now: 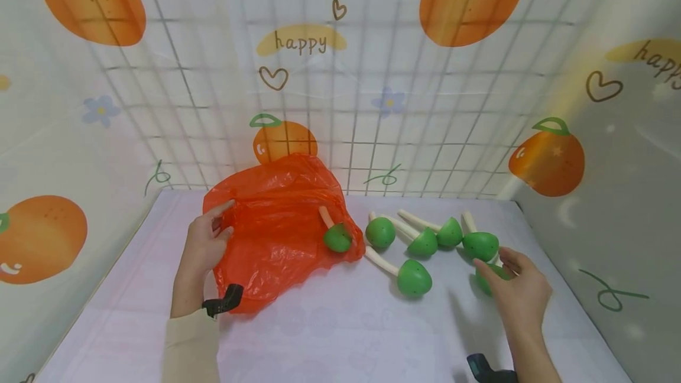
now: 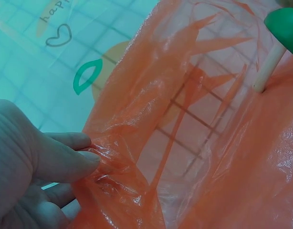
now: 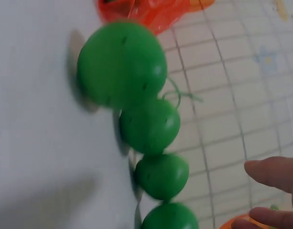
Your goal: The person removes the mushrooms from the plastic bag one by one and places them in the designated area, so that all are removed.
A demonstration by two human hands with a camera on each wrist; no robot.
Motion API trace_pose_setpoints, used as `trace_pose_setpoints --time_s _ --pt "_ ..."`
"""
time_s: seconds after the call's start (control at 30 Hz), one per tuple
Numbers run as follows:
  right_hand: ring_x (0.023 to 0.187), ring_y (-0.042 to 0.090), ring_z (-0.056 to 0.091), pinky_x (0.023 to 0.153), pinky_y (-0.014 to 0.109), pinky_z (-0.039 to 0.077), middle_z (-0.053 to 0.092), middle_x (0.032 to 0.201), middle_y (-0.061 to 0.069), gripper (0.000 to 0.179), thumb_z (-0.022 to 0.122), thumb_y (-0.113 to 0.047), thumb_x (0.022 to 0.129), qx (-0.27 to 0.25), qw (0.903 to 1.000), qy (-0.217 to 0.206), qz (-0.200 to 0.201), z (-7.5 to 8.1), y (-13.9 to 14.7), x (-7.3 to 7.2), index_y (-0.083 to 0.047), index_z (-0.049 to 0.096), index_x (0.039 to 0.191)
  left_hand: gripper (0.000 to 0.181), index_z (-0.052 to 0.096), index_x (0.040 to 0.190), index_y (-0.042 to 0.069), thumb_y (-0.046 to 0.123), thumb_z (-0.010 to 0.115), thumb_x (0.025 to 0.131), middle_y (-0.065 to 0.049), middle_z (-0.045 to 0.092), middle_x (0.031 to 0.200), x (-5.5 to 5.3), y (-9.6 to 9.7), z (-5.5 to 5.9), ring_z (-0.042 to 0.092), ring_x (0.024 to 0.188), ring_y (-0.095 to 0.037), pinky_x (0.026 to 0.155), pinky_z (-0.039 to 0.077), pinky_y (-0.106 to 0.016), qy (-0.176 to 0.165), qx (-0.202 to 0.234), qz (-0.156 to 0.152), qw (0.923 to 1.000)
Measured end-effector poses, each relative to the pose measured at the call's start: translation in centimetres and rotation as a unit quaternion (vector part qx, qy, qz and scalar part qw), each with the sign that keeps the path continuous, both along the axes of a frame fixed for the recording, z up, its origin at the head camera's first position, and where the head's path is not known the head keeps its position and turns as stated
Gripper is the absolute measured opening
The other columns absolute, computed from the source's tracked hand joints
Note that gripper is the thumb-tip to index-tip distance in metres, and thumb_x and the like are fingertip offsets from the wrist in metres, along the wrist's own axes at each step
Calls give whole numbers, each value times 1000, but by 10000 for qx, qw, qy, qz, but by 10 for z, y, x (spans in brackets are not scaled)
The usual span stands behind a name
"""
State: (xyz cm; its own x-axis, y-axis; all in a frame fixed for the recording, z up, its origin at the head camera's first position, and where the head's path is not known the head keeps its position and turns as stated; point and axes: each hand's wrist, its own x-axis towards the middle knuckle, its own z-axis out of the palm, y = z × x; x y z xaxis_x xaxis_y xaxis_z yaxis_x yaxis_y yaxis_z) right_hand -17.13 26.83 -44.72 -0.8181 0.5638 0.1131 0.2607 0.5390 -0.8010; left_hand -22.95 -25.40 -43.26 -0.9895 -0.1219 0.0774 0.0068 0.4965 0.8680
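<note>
My left hand [image 1: 204,244] pinches the left edge of a red plastic bag [image 1: 266,235]; in the left wrist view thumb and fingertips bunch the thin film. At the bag's right side lies a toy mushroom [image 1: 337,237] with a green cap and pale stem, its stem looking orange-tinted from the head. Over the table's right part, my right hand [image 1: 524,288] hovers with thumb and fingers apart. Partly hidden behind it is another green-capped mushroom [image 1: 486,279]. The right wrist view shows nothing between those fingers, and a row of green caps [image 3: 122,67] beside them.
Several more toy mushrooms [image 1: 415,278] lie between the bag and my right hand, some touching. A white wire grid [image 1: 372,152] behind a printed sheet stands at the back, with sheeted walls [image 1: 601,241] at both sides of the white table [image 1: 340,341].
</note>
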Motion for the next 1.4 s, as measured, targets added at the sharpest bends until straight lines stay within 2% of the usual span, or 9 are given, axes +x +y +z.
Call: trace_pose_setpoints --time_s 0.27,0.63,0.9,1.17,1.33,1.4 --pt "129 43 60 105 56 51 63 137 27 62 85 -15 90 217 9958 638 618 11 -32 -10 6 59 142 62 46 160 15 -8 55 103 -19 44 161 -1 -1 -2 45 145 -41 113 45 -54 75 28 -13 10000" --pt "127 41 63 105 52 52 65 137 23 56 84 -13 91 37 9866 1159 1151 32 -80 -24 4 61 139 61 46 160 12 -9 55 103 -21 46 159 -1 -1 -1 47 143 -43 111 46 -54 207 31 -97 9997" --pt "125 37 64 107 47 53 68 133 21 53 86 -10 88 -153 9734 1605 1627 43 -125 -34 4 64 135 61 47 160 12 -8 55 103 -21 46 159 -2 -3 -2 47 143 -43 112 46 -54 223 -19 -86 9997" --pt "121 37 67 104 49 55 70 131 18 55 87 -13 88 -121 9586 1788 2215 46 -177 -36 1 65 136 60 48 159 12 -8 56 102 -20 46 159 -2 -2 -1 46 144 -43 114 43 -55 266 -52 -102 9996" --pt "117 38 69 100 50 57 71 127 20 55 90 -13 84 -88 9462 1911 2611 41 -207 -36 5 67 131 59 50 157 10 -9 56 102 -21 46 159 -4 -2 -1 46 144 -43 116 41 -55 382 -43 -213 9990" --pt "117 38 69 98 50 58 71 127 20 56 90 -13 84 -91 9451 1824 2710 37 -218 -37 5 67 131 59 50 157 10 -9 55 101 -21 47 158 -4 -1 -1 46 143 -43 116 42 -55 392 -23 -236 9990"
